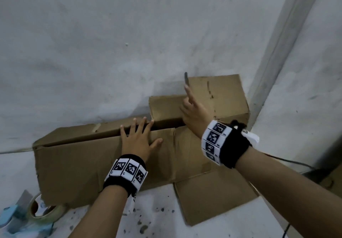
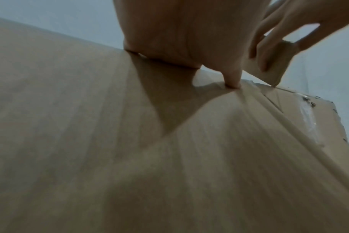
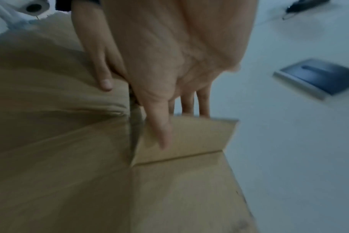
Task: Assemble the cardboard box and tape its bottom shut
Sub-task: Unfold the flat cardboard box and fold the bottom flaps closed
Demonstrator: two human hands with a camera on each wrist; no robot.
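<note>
The cardboard box (image 1: 77, 160) is lying half-flattened on the pale floor (image 1: 166, 219), filling the middle of the head view, its long top edge running from 9 o'clock toward 3 o'clock; one flap (image 1: 209, 197) is lying flat on the floor at 5 o'clock, another flap (image 1: 218, 97) is standing up at 1 o'clock. The left hand (image 1: 137, 141) is pressing flat on the box's near panel, its fingers (image 1: 142, 125) spread straight and reaching over the top edge (the left wrist view is showing the palm and thumb bearing on the board); it is gripping nothing. The right hand (image 1: 194, 114) is taking hold of the upright flap's left edge, thumb on the near face, the other fingers going behind it, the index finger (image 1: 188, 93) pointing up toward 12 o'clock. A roll of clear tape (image 1: 44, 208) is lying at 8 o'clock, just beside the box's near corner; a dark cable (image 1: 288, 161) is trailing at 4 o'clock.
</note>
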